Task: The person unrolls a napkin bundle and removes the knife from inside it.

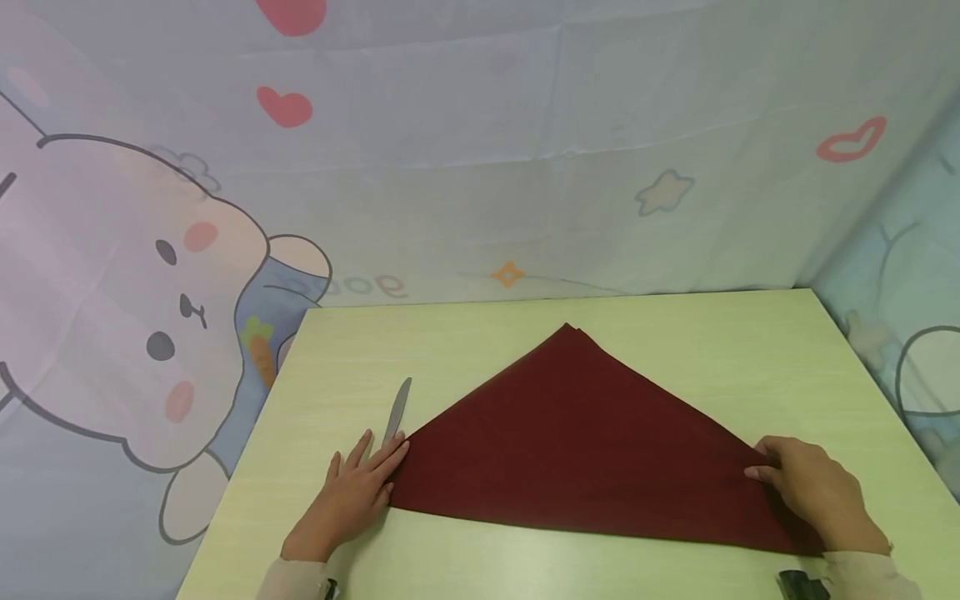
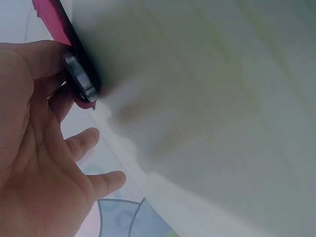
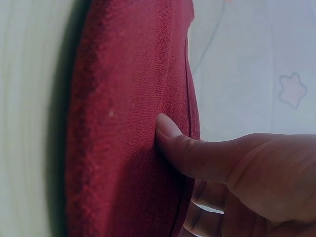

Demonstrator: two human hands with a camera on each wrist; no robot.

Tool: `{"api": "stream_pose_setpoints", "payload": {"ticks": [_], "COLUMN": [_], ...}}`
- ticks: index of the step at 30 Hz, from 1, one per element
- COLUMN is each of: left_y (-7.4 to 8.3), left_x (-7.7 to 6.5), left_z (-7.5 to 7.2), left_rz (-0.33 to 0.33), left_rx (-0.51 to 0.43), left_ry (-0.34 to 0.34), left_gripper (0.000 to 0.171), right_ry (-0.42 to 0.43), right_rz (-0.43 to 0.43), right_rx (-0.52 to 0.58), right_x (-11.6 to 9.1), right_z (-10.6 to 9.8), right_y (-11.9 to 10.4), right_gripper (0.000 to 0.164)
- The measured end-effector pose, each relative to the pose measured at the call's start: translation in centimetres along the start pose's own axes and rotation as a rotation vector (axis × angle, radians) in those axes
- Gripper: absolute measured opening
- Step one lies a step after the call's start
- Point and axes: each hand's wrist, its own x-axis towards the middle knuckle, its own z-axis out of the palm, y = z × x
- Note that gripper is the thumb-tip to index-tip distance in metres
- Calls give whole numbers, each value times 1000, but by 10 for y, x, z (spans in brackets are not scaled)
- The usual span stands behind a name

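A dark red cloth (image 1: 570,450) lies folded in a triangle, its peak pointing to the far side of the table. At its left corner my left hand (image 1: 348,498) pinches the cloth, the ring and little fingers spread apart. A grey metal knife (image 1: 397,408) lies by that corner, its blade beyond the fingers and its other end partly hidden by them. In the left wrist view a shiny metal end (image 2: 79,76) shows beside the thumb. My right hand (image 1: 813,483) grips the right slanting edge, thumb (image 3: 180,148) on top and fingers behind the cloth.
The pale yellow-green table (image 1: 720,342) runs back to a printed fabric backdrop (image 1: 480,167) with hearts and a cartoon animal. Another printed sheet (image 1: 915,250) hangs along the right side. A black device (image 1: 801,585) sits at the right wrist.
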Motion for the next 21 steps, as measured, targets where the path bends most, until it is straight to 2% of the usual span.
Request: {"api": "stream_pose_setpoints", "payload": {"ticks": [5, 14, 21], "left_y": [-1, -4, -6], "left_x": [-2, -3, -4], "left_z": [-1, -2, -4], "left_rz": [3, -2, -12], "left_rx": [14, 42, 28], "left_ry": [-18, -10, 6], "left_gripper": [55, 60, 59], "right_ry": [-2, 12, 18], "right_rz": [7, -11, -11], "right_rx": [2, 3, 2], "right_x": [-1, -3, -3], "right_z": [0, -1, 0], "right_y": [-2, -3, -3], "right_gripper": [13, 14, 15]}}
